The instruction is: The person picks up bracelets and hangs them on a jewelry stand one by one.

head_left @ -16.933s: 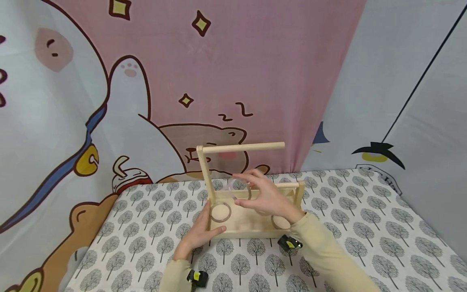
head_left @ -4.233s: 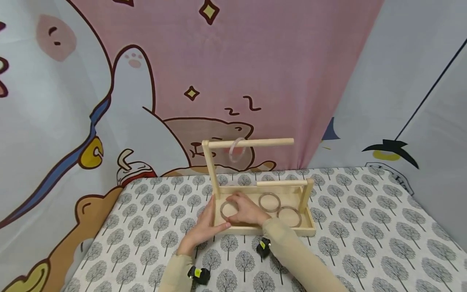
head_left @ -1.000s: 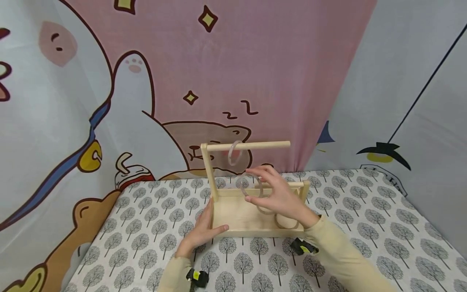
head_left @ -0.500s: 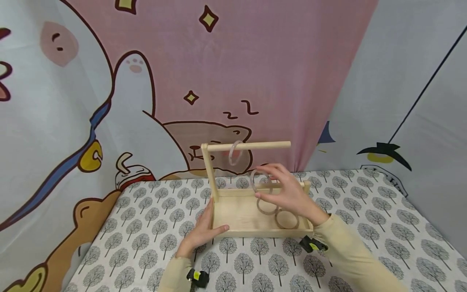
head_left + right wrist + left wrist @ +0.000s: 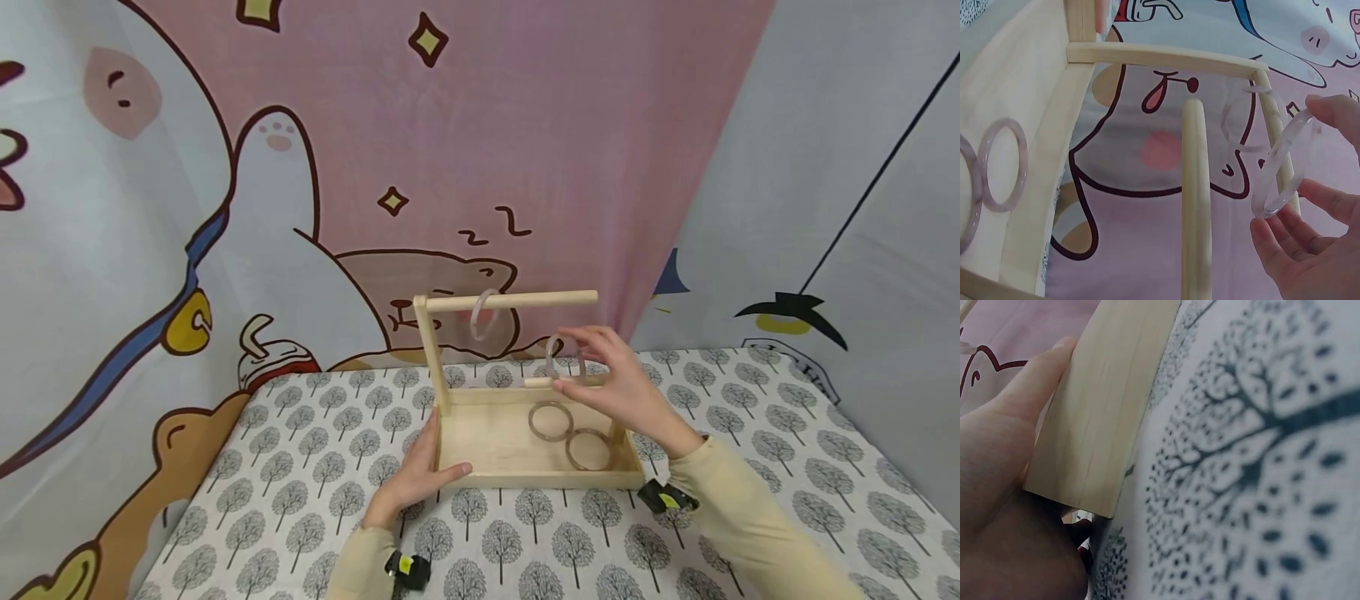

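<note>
My right hand [image 5: 630, 392] pinches a pale, translucent bangle [image 5: 1264, 181] between thumb and fingertips. In the head view, the bangle's lower edge is right by the free left end of the lower wooden bar [image 5: 538, 382]. Another bangle [image 5: 475, 317] hangs on the upper bar [image 5: 547, 298] of the wooden stand. Two more bangles, one further back [image 5: 531, 421] and one nearer [image 5: 567, 450], lie in the right half of its tray [image 5: 525, 481]. My left hand [image 5: 412, 475] grips the tray's left end, thumb over the front rim; its other fingers are partly hidden behind the wood.
The stand rests on a white tablecloth [image 5: 300, 500] printed with grey trees. A left post [image 5: 429, 358] carries the upper bar, and a shorter right post [image 5: 617, 433] carries the lower one. Behind hangs a cartoon-printed curtain [image 5: 570, 167].
My right hand has lifted a bangle out of the tray's left end and carried it right toward the lower bar. Much earlier the upper bar had no bangle. My left hand stays put.
</note>
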`<action>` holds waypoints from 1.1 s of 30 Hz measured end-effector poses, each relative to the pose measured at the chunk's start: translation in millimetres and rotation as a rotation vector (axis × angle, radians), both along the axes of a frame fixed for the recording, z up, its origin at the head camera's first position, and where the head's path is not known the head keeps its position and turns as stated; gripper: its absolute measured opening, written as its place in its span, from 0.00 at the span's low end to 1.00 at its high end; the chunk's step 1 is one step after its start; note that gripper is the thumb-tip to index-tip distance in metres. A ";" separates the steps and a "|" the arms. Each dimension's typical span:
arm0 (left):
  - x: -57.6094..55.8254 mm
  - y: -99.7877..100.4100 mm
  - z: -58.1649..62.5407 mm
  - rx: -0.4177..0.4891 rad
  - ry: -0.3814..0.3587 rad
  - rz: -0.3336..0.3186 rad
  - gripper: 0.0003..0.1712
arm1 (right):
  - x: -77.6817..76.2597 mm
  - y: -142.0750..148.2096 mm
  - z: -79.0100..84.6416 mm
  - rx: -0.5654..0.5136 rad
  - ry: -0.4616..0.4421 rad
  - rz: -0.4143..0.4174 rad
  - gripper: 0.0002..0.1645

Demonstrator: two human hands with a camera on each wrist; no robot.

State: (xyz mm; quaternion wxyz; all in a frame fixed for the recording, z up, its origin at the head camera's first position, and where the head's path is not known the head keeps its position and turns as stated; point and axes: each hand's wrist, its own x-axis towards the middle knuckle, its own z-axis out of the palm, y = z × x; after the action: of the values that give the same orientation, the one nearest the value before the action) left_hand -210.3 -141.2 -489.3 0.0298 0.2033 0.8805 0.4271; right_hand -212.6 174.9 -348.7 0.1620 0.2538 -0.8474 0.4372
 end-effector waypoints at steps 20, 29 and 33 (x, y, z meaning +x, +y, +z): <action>-0.9 0.9 1.7 -0.017 0.005 -0.004 0.64 | -13.7 20.6 13.0 -0.083 0.027 -0.072 0.42; -0.1 1.3 2.7 -0.013 -0.014 0.005 0.64 | -17.0 30.2 22.4 -0.094 -0.031 -0.108 0.43; 0.4 1.5 3.6 -0.011 -0.016 0.007 0.64 | -19.1 30.6 26.5 -0.103 -0.011 -0.116 0.43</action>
State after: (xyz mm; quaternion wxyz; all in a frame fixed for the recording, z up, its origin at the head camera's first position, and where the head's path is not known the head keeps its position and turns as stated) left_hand -209.8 -139.7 -485.7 0.0365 0.1966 0.8833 0.4241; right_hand -231.7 205.5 -322.3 0.1954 0.1935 -0.8379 0.4714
